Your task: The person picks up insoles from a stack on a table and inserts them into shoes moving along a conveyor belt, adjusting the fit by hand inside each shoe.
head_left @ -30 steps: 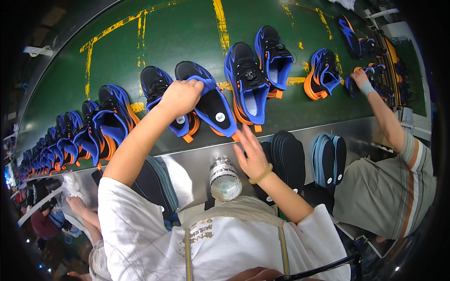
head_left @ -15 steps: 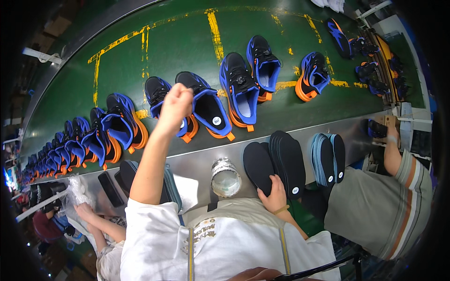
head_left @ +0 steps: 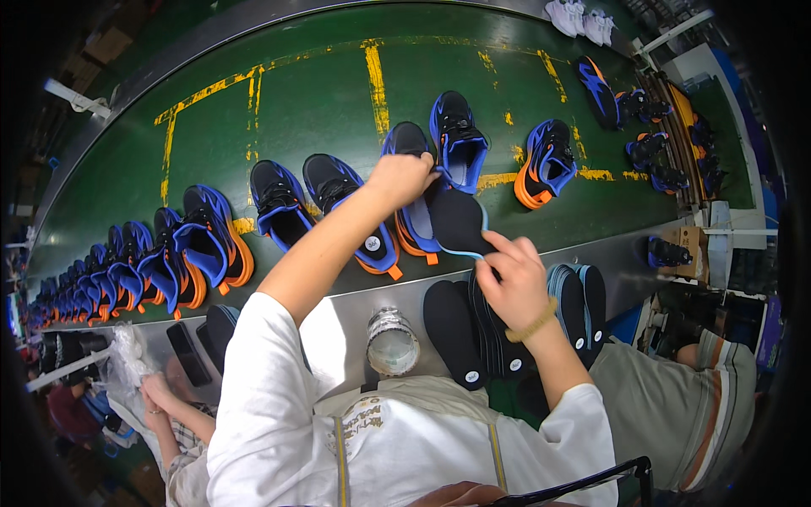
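My right hand (head_left: 517, 283) pinches one end of a black insole (head_left: 456, 221) with a light blue edge, and its other end lies over the opening of a black and blue sneaker (head_left: 414, 226) with an orange sole. With closed fingers my left hand (head_left: 404, 179) grips that sneaker near its tongue and laces, which the hand partly hides. Just to the right stands another sneaker (head_left: 457, 135), its opening toward me. On the left is a sneaker (head_left: 348, 203) with a white round sticker on the insole inside.
Stacks of insoles (head_left: 454, 329) rest along the metal ledge (head_left: 346, 338), beside a wrapped jar (head_left: 392, 342). A phone-like black slab (head_left: 187, 353) lies further left. A row of sneakers (head_left: 203, 232) runs along the green belt (head_left: 312, 93). Co-workers sit at both sides.
My right hand has lifted an insole from the stack to the sneaker. My left hand has moved right and down onto that sneaker. The shoes appear shifted slightly.
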Demonstrator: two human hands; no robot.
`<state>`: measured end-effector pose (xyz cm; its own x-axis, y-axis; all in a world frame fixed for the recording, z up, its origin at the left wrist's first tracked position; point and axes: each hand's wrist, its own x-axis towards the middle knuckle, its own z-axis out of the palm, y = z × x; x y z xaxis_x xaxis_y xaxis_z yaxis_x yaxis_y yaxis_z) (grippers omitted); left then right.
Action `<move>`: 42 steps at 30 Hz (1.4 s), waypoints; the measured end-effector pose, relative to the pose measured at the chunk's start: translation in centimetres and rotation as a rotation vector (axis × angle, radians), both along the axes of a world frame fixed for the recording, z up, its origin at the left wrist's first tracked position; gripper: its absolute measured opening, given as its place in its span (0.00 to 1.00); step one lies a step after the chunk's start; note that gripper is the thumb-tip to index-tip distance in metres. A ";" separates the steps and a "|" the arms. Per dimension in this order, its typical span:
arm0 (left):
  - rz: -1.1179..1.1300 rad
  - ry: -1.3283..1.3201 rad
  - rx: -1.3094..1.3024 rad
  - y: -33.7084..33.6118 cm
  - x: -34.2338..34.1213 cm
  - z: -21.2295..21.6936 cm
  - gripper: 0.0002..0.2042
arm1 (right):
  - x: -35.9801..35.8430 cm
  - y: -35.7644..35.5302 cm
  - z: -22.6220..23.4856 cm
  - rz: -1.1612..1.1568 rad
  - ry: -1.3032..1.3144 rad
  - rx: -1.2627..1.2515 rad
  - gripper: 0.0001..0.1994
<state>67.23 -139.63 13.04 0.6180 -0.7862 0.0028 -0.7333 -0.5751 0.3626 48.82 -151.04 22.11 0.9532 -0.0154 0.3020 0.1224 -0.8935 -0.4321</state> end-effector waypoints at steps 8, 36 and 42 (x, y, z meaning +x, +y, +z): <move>0.013 0.579 0.054 0.9 3.7 -0.6 0.23 | 5.4 1.5 -10.9 0.050 0.315 -0.287 0.08; 0.391 0.421 -0.154 2.4 -1.6 -2.6 0.24 | 11.5 1.9 -8.1 0.303 0.839 -0.449 0.10; 0.408 0.522 -0.235 2.3 -1.1 -2.8 0.24 | 9.9 1.9 -12.6 0.314 0.804 -0.429 0.09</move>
